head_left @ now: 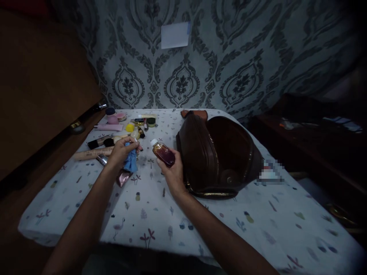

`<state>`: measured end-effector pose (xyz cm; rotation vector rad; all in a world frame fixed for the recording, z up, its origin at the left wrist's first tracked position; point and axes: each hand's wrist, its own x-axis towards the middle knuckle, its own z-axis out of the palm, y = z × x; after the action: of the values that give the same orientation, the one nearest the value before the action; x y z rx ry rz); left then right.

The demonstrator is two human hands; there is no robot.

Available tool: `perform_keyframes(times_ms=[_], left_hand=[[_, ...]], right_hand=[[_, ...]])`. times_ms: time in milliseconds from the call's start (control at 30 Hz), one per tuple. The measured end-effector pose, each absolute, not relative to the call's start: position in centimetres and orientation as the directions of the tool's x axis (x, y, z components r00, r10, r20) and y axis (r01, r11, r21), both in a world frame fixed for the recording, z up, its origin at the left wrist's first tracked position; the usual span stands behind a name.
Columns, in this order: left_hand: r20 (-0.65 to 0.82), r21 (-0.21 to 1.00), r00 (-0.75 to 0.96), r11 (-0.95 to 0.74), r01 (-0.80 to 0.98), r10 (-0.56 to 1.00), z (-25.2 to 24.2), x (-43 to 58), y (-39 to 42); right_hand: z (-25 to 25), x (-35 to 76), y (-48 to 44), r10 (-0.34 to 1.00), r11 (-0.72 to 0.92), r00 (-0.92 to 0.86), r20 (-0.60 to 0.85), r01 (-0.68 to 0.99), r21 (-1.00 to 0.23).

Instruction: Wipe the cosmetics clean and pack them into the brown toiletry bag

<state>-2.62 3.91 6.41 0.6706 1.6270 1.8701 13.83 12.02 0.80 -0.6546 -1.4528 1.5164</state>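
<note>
Bottle [163,152] of amber liquid, white-capped, lies in the right hand [172,173] above the patterned tabletop [200,225], fingers curled narrowly round it. Beside it, the left hand [123,151] pinches a blue cloth [131,160], fingers closed on it. A brown bag [218,156] sits just right; farther back, cosmetics [123,124] lie scattered.

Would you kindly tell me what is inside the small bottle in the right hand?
Reddish-brown liquid shows through the clear bottle, below its white cap. The right hand covers its underside, so that part is hidden.
</note>
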Motion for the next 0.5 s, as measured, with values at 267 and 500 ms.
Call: perform_keyframes(times_ms=[267, 500], left_hand=[[-0.011, 0.990, -0.766, -0.101, -0.099, 0.643, 6.4, -4.1, 3.5], [0.017, 0.907, -0.976, -0.415, -0.077, 0.218, 5.4, -4.7, 4.5]], right_hand=[[0.6, 13.7, 11.8, 0.873, 0.059, -0.461, 0.160, -0.226, -0.972], [1.2, 13.9, 11.6, 0.860, 0.021, -0.490, 0.142, -0.244, -0.970]])
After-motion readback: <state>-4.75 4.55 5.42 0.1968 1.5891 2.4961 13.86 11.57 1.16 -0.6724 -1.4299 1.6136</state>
